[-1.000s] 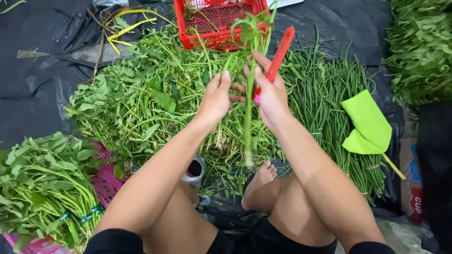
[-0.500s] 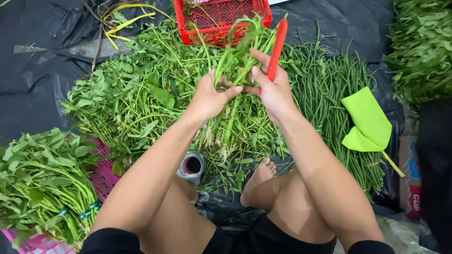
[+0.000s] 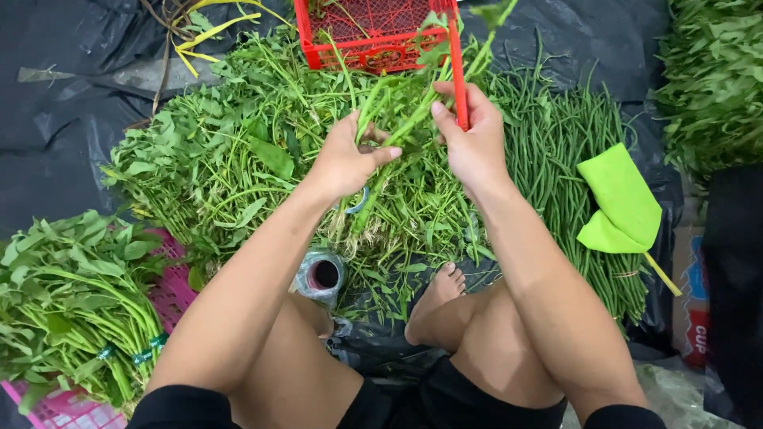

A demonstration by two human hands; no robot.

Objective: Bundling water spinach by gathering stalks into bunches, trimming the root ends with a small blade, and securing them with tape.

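currently i am gripping a bunch of leafy stems (image 3: 381, 143) with my left hand (image 3: 343, 159), fingers closed around it above the middle of the black floor sheet (image 3: 63, 135). my right hand (image 3: 474, 137) is pinching the stem tops together with a red strip (image 3: 458, 71). risk: loose stems are likely slipping out and dropping into the heap of greens (image 3: 230, 159) below. the red basket (image 3: 373, 36), long beans (image 3: 572, 159) and tape roll (image 3: 322, 276) are crowding the working space.
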